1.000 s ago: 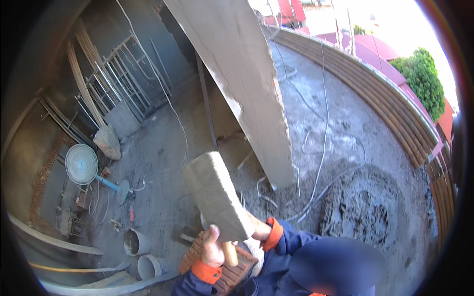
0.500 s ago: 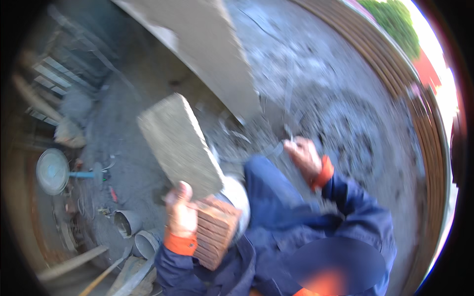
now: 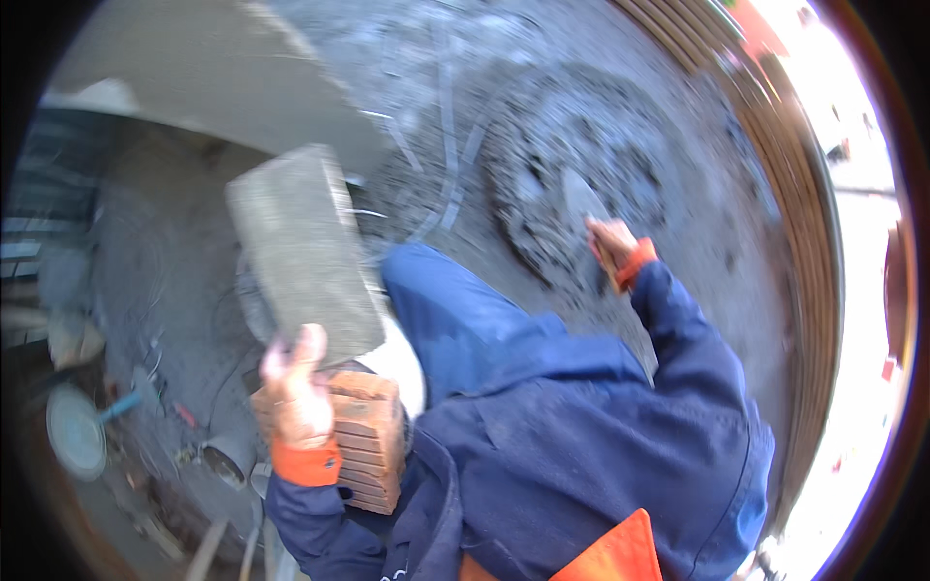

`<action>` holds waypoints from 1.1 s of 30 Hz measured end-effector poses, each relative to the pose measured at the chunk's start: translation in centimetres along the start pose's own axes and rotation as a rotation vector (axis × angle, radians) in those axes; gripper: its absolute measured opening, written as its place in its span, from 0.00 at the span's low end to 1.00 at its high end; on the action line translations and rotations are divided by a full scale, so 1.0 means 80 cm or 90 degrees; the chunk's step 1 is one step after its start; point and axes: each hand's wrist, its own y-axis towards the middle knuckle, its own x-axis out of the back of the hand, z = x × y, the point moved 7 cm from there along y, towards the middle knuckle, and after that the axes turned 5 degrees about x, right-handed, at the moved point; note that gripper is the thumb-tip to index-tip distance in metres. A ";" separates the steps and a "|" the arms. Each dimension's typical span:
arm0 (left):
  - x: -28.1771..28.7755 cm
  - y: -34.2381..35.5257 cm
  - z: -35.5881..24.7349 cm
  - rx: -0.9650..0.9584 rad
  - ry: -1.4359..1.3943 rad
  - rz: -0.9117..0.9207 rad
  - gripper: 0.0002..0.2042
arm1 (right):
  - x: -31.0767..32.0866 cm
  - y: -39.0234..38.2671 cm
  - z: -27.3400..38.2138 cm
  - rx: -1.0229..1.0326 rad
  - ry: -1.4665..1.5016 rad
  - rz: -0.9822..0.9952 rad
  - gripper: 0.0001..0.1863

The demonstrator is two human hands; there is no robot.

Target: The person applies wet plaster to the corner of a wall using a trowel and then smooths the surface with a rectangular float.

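Grey, gritty concrete floor (image 3: 242, 252) w/ a round mortar pile (image 3: 572, 155) at top. Left hand (image 3: 300, 387) clasps a grey block (image 3: 305, 252) from below, tilted up over a red ridged brick (image 3: 363, 441). Right hand (image 3: 608, 242) wraps a trowel (image 3: 581, 198) at the pile; blurred.

Building site: wet mortar heap (image 3: 581, 194) on ground, concrete block (image 3: 305, 257), stacked bricks (image 3: 363, 436).

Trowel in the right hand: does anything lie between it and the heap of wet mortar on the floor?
Nothing visible does. The right hand holds the trowel with its blade already over the mortar heap. The left hand holds the grey block well off to the side.
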 end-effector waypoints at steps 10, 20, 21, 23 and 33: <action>-0.015 0.016 0.017 0.026 0.017 0.068 0.22 | -0.028 0.061 0.042 -0.080 0.178 -0.046 0.24; -0.044 0.053 0.014 -0.019 -0.095 0.051 0.22 | -0.148 -0.154 0.395 0.544 0.035 0.121 0.16; -0.045 0.055 0.011 -0.028 -0.098 0.048 0.22 | -0.165 -0.175 0.417 0.611 0.020 0.128 0.14; -0.045 0.063 0.009 -0.036 -0.113 0.043 0.23 | -0.199 -0.213 0.455 0.699 -0.252 0.062 0.13; -0.044 0.046 -0.035 -0.182 -0.123 0.106 0.22 | -0.210 -0.263 0.537 1.069 -0.519 0.048 0.18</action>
